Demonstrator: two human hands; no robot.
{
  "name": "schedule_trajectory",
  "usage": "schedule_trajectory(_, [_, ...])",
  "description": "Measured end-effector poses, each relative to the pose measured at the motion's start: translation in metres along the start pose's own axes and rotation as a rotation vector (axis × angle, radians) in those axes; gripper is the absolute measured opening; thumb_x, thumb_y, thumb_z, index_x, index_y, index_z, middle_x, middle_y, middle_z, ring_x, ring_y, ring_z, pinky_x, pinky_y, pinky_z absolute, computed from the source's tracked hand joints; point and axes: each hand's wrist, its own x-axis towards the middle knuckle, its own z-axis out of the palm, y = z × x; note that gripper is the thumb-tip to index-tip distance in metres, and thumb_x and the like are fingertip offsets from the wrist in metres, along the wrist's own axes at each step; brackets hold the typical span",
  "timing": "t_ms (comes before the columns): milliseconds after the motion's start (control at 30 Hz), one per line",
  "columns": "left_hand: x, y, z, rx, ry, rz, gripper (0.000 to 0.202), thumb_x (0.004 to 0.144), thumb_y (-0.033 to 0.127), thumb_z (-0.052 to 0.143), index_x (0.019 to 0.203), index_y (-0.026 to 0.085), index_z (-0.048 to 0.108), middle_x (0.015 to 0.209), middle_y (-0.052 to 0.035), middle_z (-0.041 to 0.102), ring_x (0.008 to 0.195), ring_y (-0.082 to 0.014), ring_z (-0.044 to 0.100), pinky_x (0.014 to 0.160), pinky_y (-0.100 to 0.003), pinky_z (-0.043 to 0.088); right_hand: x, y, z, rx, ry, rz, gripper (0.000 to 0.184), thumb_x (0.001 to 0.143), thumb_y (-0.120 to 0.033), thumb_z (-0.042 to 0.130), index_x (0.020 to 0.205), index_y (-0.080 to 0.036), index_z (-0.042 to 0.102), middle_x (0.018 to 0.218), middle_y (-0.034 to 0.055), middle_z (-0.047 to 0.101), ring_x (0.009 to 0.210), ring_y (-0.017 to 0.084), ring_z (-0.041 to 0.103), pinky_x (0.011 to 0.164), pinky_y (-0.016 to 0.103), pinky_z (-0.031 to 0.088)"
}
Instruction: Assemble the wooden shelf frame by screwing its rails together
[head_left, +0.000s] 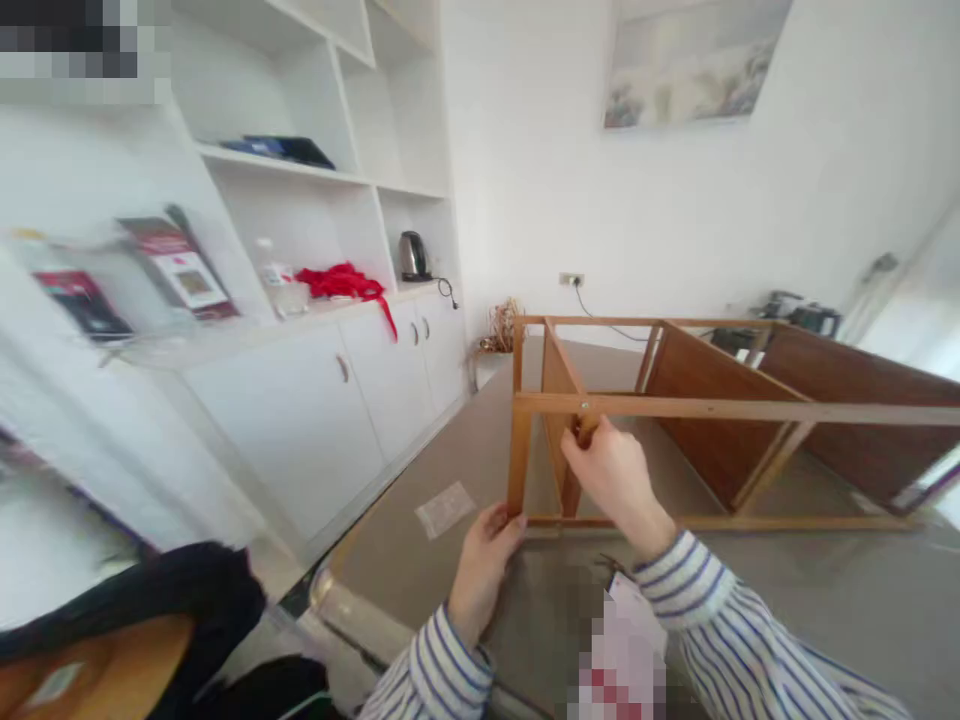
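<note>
A wooden shelf rack (712,408) lies on its side on a table, its brown panels slanting between thin rails. My left hand (484,565) grips the rack's near lower corner, thumb and fingers at the foot of the end post. Just under the upper rail, my right hand (611,475) is closed beside the first panel, close to a joint with a small screw head. Its fingertips pinch something at that joint that I cannot make out. A small clear plastic bag (445,509) lies left of the rack.
The table (390,570) has a rounded near corner. Under my right wrist lies a partly blurred paper (630,640). A chair with dark cloth (217,590) stands at the lower left. White cabinets (292,400) hold an electric kettle (412,256) and red cloth (345,283).
</note>
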Motion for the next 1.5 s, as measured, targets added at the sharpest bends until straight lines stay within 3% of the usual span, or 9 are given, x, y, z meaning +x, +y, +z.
schedule_trajectory(133, [-0.005, -0.022, 0.005, -0.120, 0.008, -0.158, 0.018, 0.072, 0.004, 0.058, 0.087, 0.012, 0.063, 0.098, -0.0114, 0.069, 0.096, -0.0203, 0.066, 0.094, -0.032, 0.049, 0.006, 0.000, -0.002, 0.011, 0.000, -0.009, 0.028, 0.084, -0.042, 0.044, 0.080, -0.018, 0.059, 0.070, 0.0107, 0.069, 0.070, 0.027, 0.067, 0.060, 0.030, 0.040])
schedule_trajectory(267, [-0.001, -0.037, 0.024, -0.232, 0.041, -0.267, 0.020, 0.071, -0.001, 0.053, 0.085, 0.012, 0.058, 0.093, -0.0129, 0.068, 0.092, -0.0226, 0.067, 0.088, -0.037, 0.052, 0.014, 0.000, -0.009, 0.028, -0.006, -0.027, 0.028, 0.084, -0.042, 0.044, 0.081, -0.019, 0.060, 0.073, 0.0099, 0.070, 0.071, 0.025, 0.067, 0.061, 0.029, 0.041])
schedule_trajectory(333, [0.004, -0.040, 0.035, -0.285, 0.008, -0.247, 0.030, 0.067, -0.006, 0.053, 0.090, 0.013, 0.057, 0.083, -0.0075, 0.067, 0.086, -0.0194, 0.068, 0.087, -0.035, 0.052, 0.017, 0.000, -0.013, 0.036, -0.008, -0.038, 0.028, 0.084, -0.042, 0.044, 0.081, -0.019, 0.060, 0.074, 0.0094, 0.071, 0.073, 0.025, 0.068, 0.062, 0.029, 0.041])
schedule_trajectory(433, [0.011, -0.039, 0.045, -0.327, -0.062, -0.186, 0.049, 0.069, -0.006, 0.052, 0.111, 0.018, 0.053, 0.076, -0.0016, 0.067, 0.079, -0.0142, 0.067, 0.086, -0.035, 0.051, 0.020, 0.000, -0.017, 0.048, -0.008, -0.046, 0.028, 0.083, -0.041, 0.044, 0.083, -0.018, 0.061, 0.075, 0.0099, 0.071, 0.075, 0.025, 0.068, 0.064, 0.030, 0.042])
schedule_trajectory(600, [0.016, -0.040, 0.045, -0.283, -0.153, -0.185, 0.064, 0.070, -0.002, 0.053, 0.130, 0.020, 0.043, 0.090, -0.0055, 0.070, 0.088, -0.0146, 0.066, 0.083, -0.030, 0.050, 0.022, 0.002, -0.019, 0.087, -0.014, -0.058, 0.028, 0.083, -0.040, 0.046, 0.083, -0.017, 0.061, 0.075, 0.0113, 0.071, 0.077, 0.027, 0.068, 0.065, 0.031, 0.043])
schedule_trajectory(733, [0.017, -0.043, 0.043, -0.276, -0.137, -0.191, 0.060, 0.070, -0.002, 0.053, 0.127, 0.015, 0.047, 0.090, -0.0084, 0.070, 0.090, -0.0155, 0.066, 0.085, -0.030, 0.049, 0.022, 0.004, -0.019, 0.128, -0.022, -0.080, 0.027, 0.083, -0.040, 0.048, 0.085, -0.017, 0.061, 0.079, 0.0115, 0.071, 0.079, 0.026, 0.068, 0.066, 0.030, 0.044])
schedule_trajectory(1233, [0.017, -0.046, 0.045, -0.253, -0.024, -0.141, 0.051, 0.067, -0.007, 0.054, 0.114, 0.014, 0.057, 0.076, -0.0031, 0.067, 0.075, -0.0117, 0.064, 0.081, -0.029, 0.052, 0.023, 0.014, -0.015, 0.237, -0.066, -0.128, 0.027, 0.083, -0.039, 0.053, 0.097, -0.017, 0.051, 0.086, 0.0122, 0.070, 0.085, 0.026, 0.068, 0.069, 0.029, 0.045])
schedule_trajectory(1500, [0.017, -0.045, 0.045, -0.228, -0.012, -0.150, 0.051, 0.068, -0.007, 0.054, 0.114, 0.014, 0.055, 0.087, -0.0068, 0.069, 0.079, -0.0135, 0.066, 0.079, -0.028, 0.055, 0.021, 0.014, -0.016, 0.276, -0.094, -0.124, 0.034, 0.084, -0.041, 0.052, 0.105, -0.015, 0.047, 0.085, 0.0112, 0.070, 0.081, 0.025, 0.068, 0.064, 0.027, 0.046])
